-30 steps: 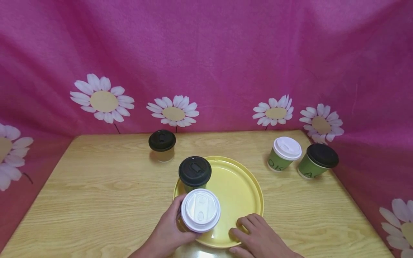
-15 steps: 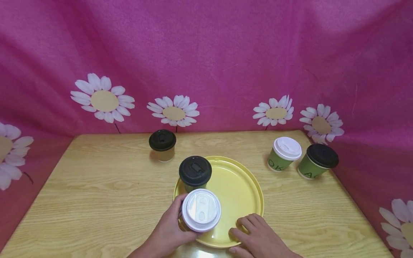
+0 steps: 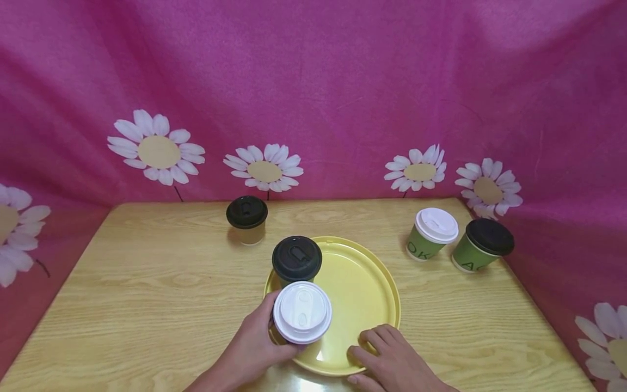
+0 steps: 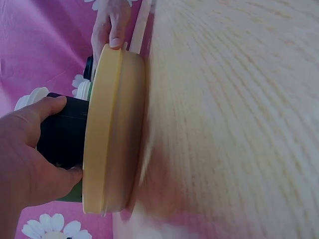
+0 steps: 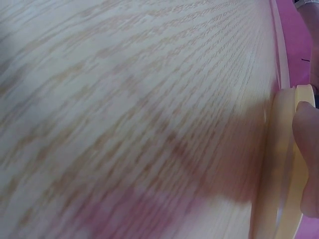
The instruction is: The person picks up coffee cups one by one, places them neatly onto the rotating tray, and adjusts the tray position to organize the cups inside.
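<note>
In the head view my left hand (image 3: 254,343) grips a paper coffee cup with a white lid (image 3: 302,313). Its dark body (image 4: 65,127) shows between thumb and fingers in the left wrist view, down at the rim of a round yellow tray (image 3: 362,305). Whether its base touches the tray is hidden. Just behind it, a black-lidded coffee cup (image 3: 296,258) stands on the tray's left part. My right hand (image 3: 392,359) holds the tray's front right rim, thumb outside and fingers curled over the inside; the right wrist view shows the thumb (image 5: 306,134) against the rim.
A brown cup with a black lid (image 3: 247,220) stands at the back left of the wooden table (image 3: 147,294). At the right are a green cup with a white lid (image 3: 432,234) and a green cup with a black lid (image 3: 482,245). A pink flowered cloth (image 3: 338,98) encloses the table.
My left hand has shifted slightly left and away from me with the white-lidded cup. The right hand and the tray keep their places.
</note>
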Motion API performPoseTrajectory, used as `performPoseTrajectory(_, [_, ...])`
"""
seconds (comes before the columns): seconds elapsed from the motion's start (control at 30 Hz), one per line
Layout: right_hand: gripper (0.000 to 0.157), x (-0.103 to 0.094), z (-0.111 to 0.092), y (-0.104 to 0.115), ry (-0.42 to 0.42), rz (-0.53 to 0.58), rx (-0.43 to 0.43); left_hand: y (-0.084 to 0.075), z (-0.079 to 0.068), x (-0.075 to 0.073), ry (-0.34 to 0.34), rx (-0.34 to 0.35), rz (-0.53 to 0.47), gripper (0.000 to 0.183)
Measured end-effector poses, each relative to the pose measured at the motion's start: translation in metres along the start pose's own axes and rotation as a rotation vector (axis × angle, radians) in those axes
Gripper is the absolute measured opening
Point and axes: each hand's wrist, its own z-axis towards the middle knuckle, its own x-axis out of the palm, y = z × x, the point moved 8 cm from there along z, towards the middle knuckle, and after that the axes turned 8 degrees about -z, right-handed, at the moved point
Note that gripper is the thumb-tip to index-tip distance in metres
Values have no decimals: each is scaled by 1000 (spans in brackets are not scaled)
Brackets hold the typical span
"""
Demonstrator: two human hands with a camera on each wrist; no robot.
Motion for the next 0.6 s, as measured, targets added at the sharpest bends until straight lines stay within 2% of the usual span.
performPoseTrajectory(0.37, [26, 1, 1, -1, 13, -20, 14, -2, 0, -2, -24, 12, 12, 90])
performPoseTrajectory(0.5, [26, 1, 0, 0, 2, -20, 10, -5, -4, -4, -45, 17, 38, 93])
performPoseTrajectory(0.6, [25, 0, 0, 2, -14, -16, 4, -8, -8, -9, -57, 7, 96, 94])
